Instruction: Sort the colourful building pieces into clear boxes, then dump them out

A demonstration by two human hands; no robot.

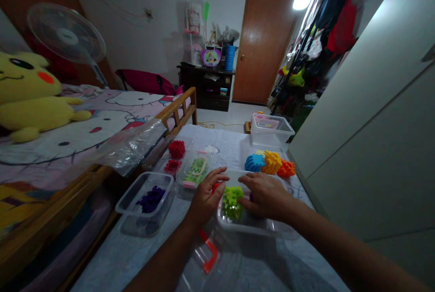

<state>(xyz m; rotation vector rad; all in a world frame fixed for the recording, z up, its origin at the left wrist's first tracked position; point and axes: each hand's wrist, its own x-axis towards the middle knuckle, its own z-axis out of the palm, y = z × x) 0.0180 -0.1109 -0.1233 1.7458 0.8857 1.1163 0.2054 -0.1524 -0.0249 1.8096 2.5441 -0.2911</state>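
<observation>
A clear plastic container (256, 227) holds a cluster of lime-green interlocking blocks (233, 205). My left hand (206, 198) rests at the container's left edge, thumb and fingers apart, close to a small red part partly hidden behind it. Over the container's middle is my right hand (265, 193), fingers spread, its thumb against or just beside the green blocks. Something dark shows beneath that hand, too covered to name. Beyond it sit a blue block cube (254, 163), a yellow-orange one (272, 162) and an orange-red one (286, 169).
To the left stand an open tub with purple blocks (152, 199), a green-patterned box (195, 172) and red block pieces (176, 149). A clear lid with a red handle (211, 256) lies in front. A larger clear bin (272, 130) stands at the far edge, a bed rail (176, 106) left.
</observation>
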